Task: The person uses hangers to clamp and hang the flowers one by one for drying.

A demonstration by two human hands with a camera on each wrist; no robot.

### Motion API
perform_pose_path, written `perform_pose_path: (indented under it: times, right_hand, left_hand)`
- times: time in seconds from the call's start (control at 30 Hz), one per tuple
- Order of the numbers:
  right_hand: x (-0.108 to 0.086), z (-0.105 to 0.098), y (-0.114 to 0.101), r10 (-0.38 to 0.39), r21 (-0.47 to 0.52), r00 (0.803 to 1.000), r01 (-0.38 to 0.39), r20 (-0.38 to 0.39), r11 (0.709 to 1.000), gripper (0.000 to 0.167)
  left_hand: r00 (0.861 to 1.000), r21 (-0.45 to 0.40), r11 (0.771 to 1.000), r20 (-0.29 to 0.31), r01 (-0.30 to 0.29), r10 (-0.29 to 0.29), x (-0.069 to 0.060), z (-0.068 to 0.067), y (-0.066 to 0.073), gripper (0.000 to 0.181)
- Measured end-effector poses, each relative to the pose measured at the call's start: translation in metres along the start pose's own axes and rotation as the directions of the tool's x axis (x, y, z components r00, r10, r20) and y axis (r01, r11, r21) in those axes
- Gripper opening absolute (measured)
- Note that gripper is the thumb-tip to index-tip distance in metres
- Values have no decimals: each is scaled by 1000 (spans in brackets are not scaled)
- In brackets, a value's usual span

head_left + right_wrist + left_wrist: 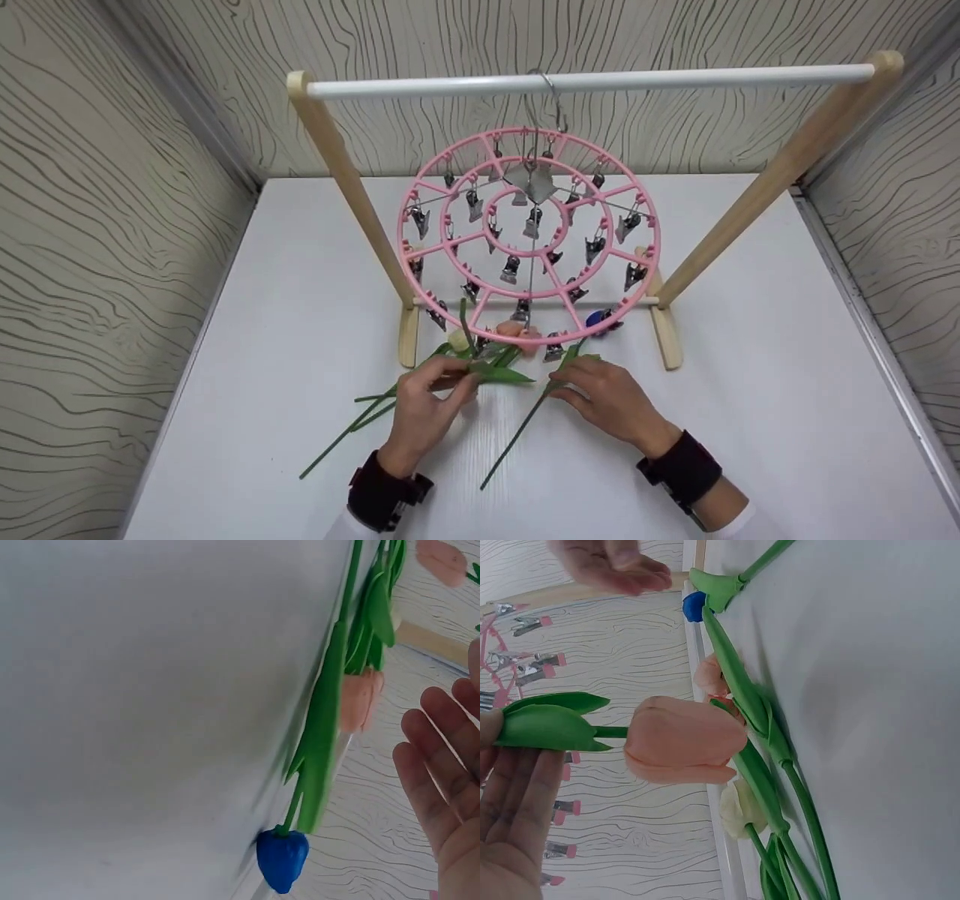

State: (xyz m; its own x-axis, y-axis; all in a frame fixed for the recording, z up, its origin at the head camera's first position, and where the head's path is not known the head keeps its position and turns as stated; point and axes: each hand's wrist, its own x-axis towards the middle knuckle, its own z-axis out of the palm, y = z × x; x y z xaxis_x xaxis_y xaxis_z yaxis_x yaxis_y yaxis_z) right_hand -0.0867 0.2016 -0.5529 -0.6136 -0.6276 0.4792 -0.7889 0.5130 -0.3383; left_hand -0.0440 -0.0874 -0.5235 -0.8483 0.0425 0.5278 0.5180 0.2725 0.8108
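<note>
My left hand (431, 405) pinches a pink tulip (684, 741) by its green leaves (547, 724); the bloom hangs downward, its stem (465, 326) pointing up towards the pink rack. My right hand (611, 397) hovers over the leaves of a blue tulip (598, 322), and in the right wrist view its fingers (442, 757) are extended and hold nothing. That blue tulip (283, 861) lies on the table, stem towards the front. Left of it lie pink tulips (517, 335) and a pale one (742, 808), their stems crossing.
A round pink rack (652, 232) with metal clips hangs by a hook (551, 90) from the white bar (675, 79) of a wooden stand (757, 202). The stand's feet (667, 337) rest on the white table (787, 420). Wood-patterned walls surround the back and sides.
</note>
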Motion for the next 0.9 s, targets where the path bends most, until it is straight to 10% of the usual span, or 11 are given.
perform_pose_path:
  times: [0.53, 0.9]
  right_hand:
    - [-6, 6, 30, -4, -190, 988, 34, 156, 981, 38]
    - [4, 2, 56, -107, -190, 957, 162, 270, 968, 22]
  left_hand:
    - [998, 6, 998, -3, 68, -68, 9, -17, -8, 20]
    - [989, 69, 993, -118, 100, -91, 9, -9, 29, 17]
